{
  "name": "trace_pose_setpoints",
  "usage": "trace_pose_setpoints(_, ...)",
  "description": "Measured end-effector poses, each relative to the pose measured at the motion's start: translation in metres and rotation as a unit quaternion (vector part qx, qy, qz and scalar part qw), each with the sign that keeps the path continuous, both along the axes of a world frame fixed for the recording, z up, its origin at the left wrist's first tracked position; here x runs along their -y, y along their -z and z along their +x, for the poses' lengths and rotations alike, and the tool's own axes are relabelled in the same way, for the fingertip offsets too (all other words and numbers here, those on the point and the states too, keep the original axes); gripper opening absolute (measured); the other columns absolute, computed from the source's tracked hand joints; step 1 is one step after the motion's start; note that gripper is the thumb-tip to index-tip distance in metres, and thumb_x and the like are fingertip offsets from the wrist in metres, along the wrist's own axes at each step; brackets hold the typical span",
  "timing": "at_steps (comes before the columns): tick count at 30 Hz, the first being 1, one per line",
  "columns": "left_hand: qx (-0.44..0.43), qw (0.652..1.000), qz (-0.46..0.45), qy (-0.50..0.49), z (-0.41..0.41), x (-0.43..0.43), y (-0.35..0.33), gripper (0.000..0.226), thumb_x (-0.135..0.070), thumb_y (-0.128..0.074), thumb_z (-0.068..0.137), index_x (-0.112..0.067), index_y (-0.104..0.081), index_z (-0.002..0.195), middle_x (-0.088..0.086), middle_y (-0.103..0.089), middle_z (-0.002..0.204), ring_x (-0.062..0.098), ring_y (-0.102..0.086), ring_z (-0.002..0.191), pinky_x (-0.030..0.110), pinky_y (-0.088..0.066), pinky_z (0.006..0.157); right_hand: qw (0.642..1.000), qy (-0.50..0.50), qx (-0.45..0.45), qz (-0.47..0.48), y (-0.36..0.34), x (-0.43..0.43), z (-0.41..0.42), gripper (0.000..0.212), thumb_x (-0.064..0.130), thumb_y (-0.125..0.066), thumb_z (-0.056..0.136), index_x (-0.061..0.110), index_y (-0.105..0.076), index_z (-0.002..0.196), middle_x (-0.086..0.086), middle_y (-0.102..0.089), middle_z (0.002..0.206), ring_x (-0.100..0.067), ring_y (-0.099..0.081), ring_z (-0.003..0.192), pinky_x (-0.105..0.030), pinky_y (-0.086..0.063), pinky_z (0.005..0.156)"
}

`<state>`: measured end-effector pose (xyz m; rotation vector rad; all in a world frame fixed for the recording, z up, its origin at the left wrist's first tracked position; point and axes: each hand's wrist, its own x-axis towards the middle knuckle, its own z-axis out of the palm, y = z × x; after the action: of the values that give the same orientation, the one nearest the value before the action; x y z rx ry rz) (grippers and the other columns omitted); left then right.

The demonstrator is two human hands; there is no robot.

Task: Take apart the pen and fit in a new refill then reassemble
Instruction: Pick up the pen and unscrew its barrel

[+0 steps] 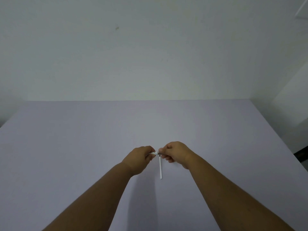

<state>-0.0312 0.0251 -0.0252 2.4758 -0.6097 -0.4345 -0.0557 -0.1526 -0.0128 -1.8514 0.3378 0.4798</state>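
A short stretch of the white pen [154,153] shows between my two hands, held level above the table. My left hand [140,158] is closed around its left part. My right hand [175,153] pinches its right end, where a small dark band shows. Most of the pen is hidden inside the fingers. A thin white refill [160,167] lies on the lilac table [83,147] just below the hands, pointing toward me; its far end is tucked under the pen.
The table's back edge meets a pale wall [150,55]. Its right edge runs diagonally at the right, with a dark gap [300,155] beyond it.
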Motion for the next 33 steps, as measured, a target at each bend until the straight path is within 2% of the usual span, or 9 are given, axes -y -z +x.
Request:
trace_pose_setpoints(3,0.0,1.0,0.001,-0.001,-0.0026,0.0021,0.0003,0.023,-0.025,-0.044,0.098,-0.013,-0.061,0.108,0.006,-0.068,0.101,0.016,-0.052,0.081,0.026,-0.04,0.072,1.0,-0.007,0.012,0.01,0.0023,0.0007,-0.0016,0.01,0.011,-0.068,0.083,0.016,-0.065,0.091,0.0,-0.063,0.083,-0.013,-0.056,0.074,-0.026,-0.051,0.074)
trace_pose_setpoints(7,0.002,1.0,0.002,0.0,-0.001,0.0008,-0.0001,0.023,-0.026,-0.043,0.098,-0.013,-0.061,0.106,0.007,-0.068,0.101,0.016,-0.053,0.082,0.027,-0.042,0.073,1.0,-0.004,-0.006,0.004,-0.0017,-0.0008,-0.0019,0.02,0.029,-0.063,0.088,0.01,-0.068,0.091,-0.003,-0.065,0.08,-0.013,-0.056,0.068,-0.023,-0.049,0.066)
trace_pose_setpoints(11,0.001,1.0,0.002,-0.003,-0.0011,0.003,-0.0006,0.023,-0.026,-0.043,0.098,-0.014,-0.061,0.106,0.006,-0.067,0.1,0.017,-0.054,0.081,0.029,-0.044,0.074,1.0,-0.014,0.022,-0.012,0.0012,0.0008,-0.0013,0.01,0.012,-0.067,0.083,0.019,-0.063,0.089,-0.003,-0.064,0.088,-0.014,-0.056,0.076,-0.029,-0.05,0.075)
trace_pose_setpoints(15,0.008,1.0,0.003,0.0,-0.001,0.005,-0.0009,0.023,-0.026,-0.042,0.098,-0.012,-0.06,0.105,0.007,-0.067,0.099,0.016,-0.051,0.079,0.026,-0.04,0.071,1.0,0.001,0.007,-0.008,-0.001,0.0025,-0.0013,0.022,0.031,-0.064,0.087,0.012,-0.065,0.096,-0.002,-0.065,0.086,-0.013,-0.055,0.07,-0.024,-0.049,0.067)
trace_pose_setpoints(18,0.004,1.0,0.002,-0.003,-0.002,0.0046,0.0001,0.023,-0.026,-0.043,0.098,-0.013,-0.061,0.106,0.007,-0.067,0.1,0.017,-0.052,0.081,0.028,-0.042,0.073,0.999,-0.01,0.026,-0.023,0.0009,0.0023,-0.0003,0.003,0.017,-0.066,0.085,0.016,-0.064,0.088,-0.003,-0.065,0.086,-0.015,-0.056,0.074,-0.028,-0.049,0.074)
trace_pose_setpoints(20,0.004,1.0,0.0,-0.008,-0.0027,0.0054,0.0004,0.023,-0.025,-0.043,0.098,-0.013,-0.061,0.106,0.006,-0.067,0.1,0.017,-0.052,0.081,0.029,-0.043,0.074,0.999,-0.014,0.03,-0.008,0.0019,0.0019,-0.0002,0.013,0.011,-0.068,0.083,0.021,-0.063,0.09,-0.002,-0.063,0.089,-0.016,-0.057,0.079,-0.029,-0.05,0.077)
trace_pose_setpoints(24,0.007,1.0,0.005,-0.007,-0.0037,0.0074,0.0003,0.023,-0.025,-0.041,0.098,-0.013,-0.06,0.102,0.006,-0.067,0.097,0.017,-0.052,0.079,0.031,-0.045,0.074,1.0,0.009,0.009,-0.002,-0.0013,0.0026,-0.0025,0.018,0.029,-0.062,0.089,0.012,-0.066,0.092,-0.004,-0.067,0.084,-0.013,-0.058,0.069,-0.023,-0.051,0.066)
trace_pose_setpoints(28,0.003,1.0,0.004,-0.013,-0.0042,0.0071,0.0005,0.023,-0.026,-0.041,0.098,-0.013,-0.06,0.099,0.005,-0.066,0.094,0.018,-0.053,0.079,0.033,-0.046,0.073,0.999,0.002,0.041,-0.004,0.0015,0.005,-0.0029,0.012,0.009,-0.067,0.083,0.018,-0.065,0.091,-0.003,-0.065,0.089,-0.015,-0.058,0.075,-0.028,-0.05,0.073)
trace_pose_setpoints(33,-0.011,1.0,0.006,-0.018,-0.0062,0.0038,0.0014,0.02,-0.027,-0.042,0.098,-0.016,-0.059,0.097,0.003,-0.065,0.094,0.022,-0.058,0.084,0.033,-0.047,0.075,0.999,0.022,-0.011,0.027,0.0008,0.0034,-0.0067,0.021,0.029,-0.062,0.089,0.009,-0.067,0.095,-0.004,-0.066,0.083,-0.013,-0.058,0.069,-0.022,-0.051,0.065)
